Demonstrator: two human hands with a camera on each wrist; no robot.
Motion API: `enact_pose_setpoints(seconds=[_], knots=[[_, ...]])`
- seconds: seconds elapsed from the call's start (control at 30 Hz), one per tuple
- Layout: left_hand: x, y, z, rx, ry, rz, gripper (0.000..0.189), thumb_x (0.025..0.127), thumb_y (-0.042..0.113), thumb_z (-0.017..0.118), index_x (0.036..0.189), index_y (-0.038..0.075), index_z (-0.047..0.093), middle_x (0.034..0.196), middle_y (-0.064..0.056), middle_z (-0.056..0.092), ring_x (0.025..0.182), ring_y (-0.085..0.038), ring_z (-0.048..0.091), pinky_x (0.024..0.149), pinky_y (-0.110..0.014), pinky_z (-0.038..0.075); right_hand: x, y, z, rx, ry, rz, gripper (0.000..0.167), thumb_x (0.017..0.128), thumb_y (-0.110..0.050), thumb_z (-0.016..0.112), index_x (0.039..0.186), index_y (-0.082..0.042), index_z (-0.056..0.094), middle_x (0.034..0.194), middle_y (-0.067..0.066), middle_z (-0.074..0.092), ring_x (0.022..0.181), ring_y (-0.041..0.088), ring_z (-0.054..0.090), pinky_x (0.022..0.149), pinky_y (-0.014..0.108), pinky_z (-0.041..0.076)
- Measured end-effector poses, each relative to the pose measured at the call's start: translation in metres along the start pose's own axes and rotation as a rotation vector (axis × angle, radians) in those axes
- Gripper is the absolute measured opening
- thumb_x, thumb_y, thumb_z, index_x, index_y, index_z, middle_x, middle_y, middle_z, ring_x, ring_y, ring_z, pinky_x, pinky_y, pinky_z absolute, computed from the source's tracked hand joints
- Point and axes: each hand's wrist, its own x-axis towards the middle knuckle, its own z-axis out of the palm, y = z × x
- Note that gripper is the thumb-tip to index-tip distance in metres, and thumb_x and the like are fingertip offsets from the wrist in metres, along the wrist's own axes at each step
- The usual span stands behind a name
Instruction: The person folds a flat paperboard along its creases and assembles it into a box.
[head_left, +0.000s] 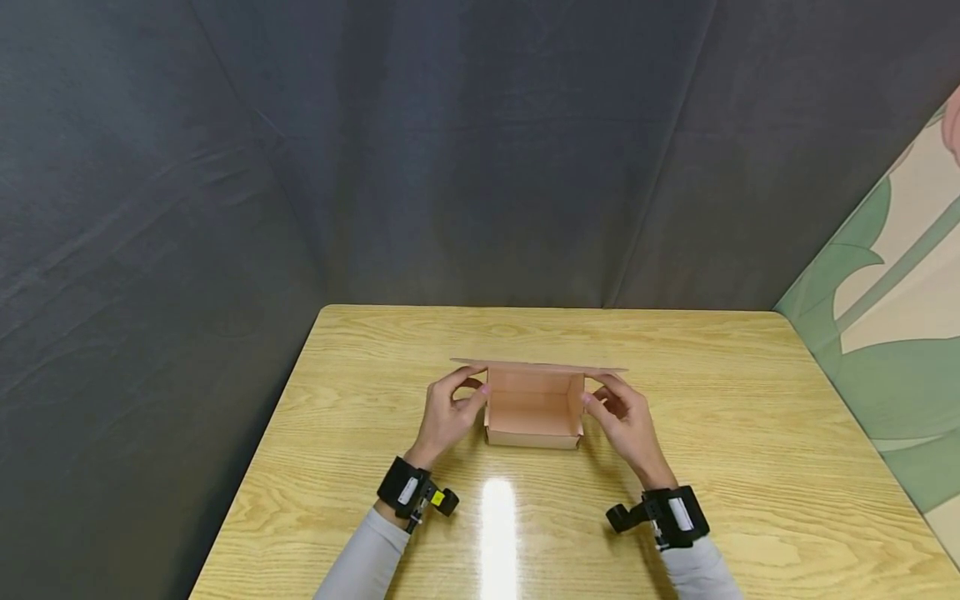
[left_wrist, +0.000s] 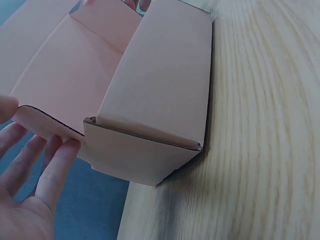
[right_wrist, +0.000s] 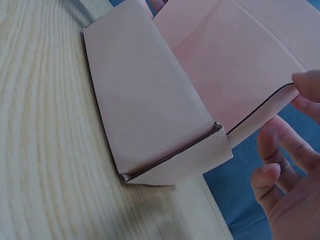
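Note:
A small cardboard box (head_left: pixel 532 440) stands at the middle of the table, with its inside facing me. Its lid (head_left: pixel 538 366) is raised at the back and shows nearly edge-on, reaching past both side walls. My left hand (head_left: pixel 446 417) pinches the left side panel (left_wrist: pixel 47 122), thumb at the cut edge and fingers along the outside. On the other side, my right hand (head_left: pixel 628 421) pinches the right side panel (right_wrist: pixel 262 112) between thumb and fingers. Both wrist views show the low front wall (left_wrist: pixel 160 70) and folded front corners. Nothing is seen inside the box.
The light wood table (head_left: pixel 750 417) reaches out around the box on all sides. Dark cloth (head_left: pixel 525 167) hangs behind and left of it. A leaf-patterned cloth (head_left: pixel 900 358) lies at the right. Both wrists wear black camera mounts (head_left: pixel 675 517).

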Motion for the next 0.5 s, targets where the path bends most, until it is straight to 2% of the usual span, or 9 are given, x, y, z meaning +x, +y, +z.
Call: enact_pose_setpoints(seconds=[0.1,0.2,0.27,0.37,0.5], knots=[[-0.001,-0.001,0.0,-0.013,-0.011,0.013,0.034,0.104,0.004,0.067,0.136,-0.003,0.069,0.132,-0.032,0.068,0.104,-0.043,0.074,0.078,-0.029,0.066,-0.001,0.001,0.0,-0.001,0.004,-0.015,0.036,0.102,0.003,0.067,0.137,-0.001,0.069,0.11,0.012,0.07,0.08,0.009,0.062,0.059,0.025,0.043],[-0.001,-0.004,0.0,-0.027,-0.021,0.027,0.034,0.103,0.002,0.067,0.137,-0.005,0.068,0.135,-0.031,0.067,0.105,-0.043,0.073,0.078,-0.03,0.067,-0.001,0.003,0.001,-0.002,-0.009,-0.041,0.038,0.101,0.005,0.067,0.138,0.0,0.068,0.122,0.002,0.07,0.083,0.01,0.063,0.063,0.025,0.045],[-0.002,-0.006,-0.001,-0.033,-0.028,0.027,0.035,0.103,0.002,0.067,0.138,-0.003,0.068,0.136,-0.031,0.066,0.106,-0.042,0.072,0.078,-0.03,0.067,0.0,0.005,0.001,0.001,-0.024,-0.064,0.039,0.101,0.006,0.066,0.139,0.0,0.068,0.133,0.001,0.069,0.087,0.01,0.064,0.067,0.024,0.047],[-0.004,-0.008,-0.001,-0.042,-0.037,0.024,0.035,0.104,0.003,0.067,0.138,-0.001,0.068,0.137,-0.029,0.066,0.107,-0.041,0.071,0.081,-0.029,0.066,-0.001,0.007,0.0,0.006,-0.046,-0.097,0.041,0.1,0.009,0.066,0.139,0.0,0.068,0.141,0.01,0.067,0.093,0.01,0.064,0.07,0.024,0.049],[-0.006,-0.011,-0.002,-0.069,-0.049,0.046,0.035,0.103,-0.001,0.066,0.138,-0.004,0.066,0.141,-0.027,0.065,0.108,-0.046,0.069,0.088,-0.034,0.066,-0.002,0.008,0.001,0.016,-0.052,-0.117,0.04,0.098,0.01,0.067,0.137,-0.002,0.07,0.139,0.02,0.065,0.097,0.011,0.063,0.072,0.024,0.05]])
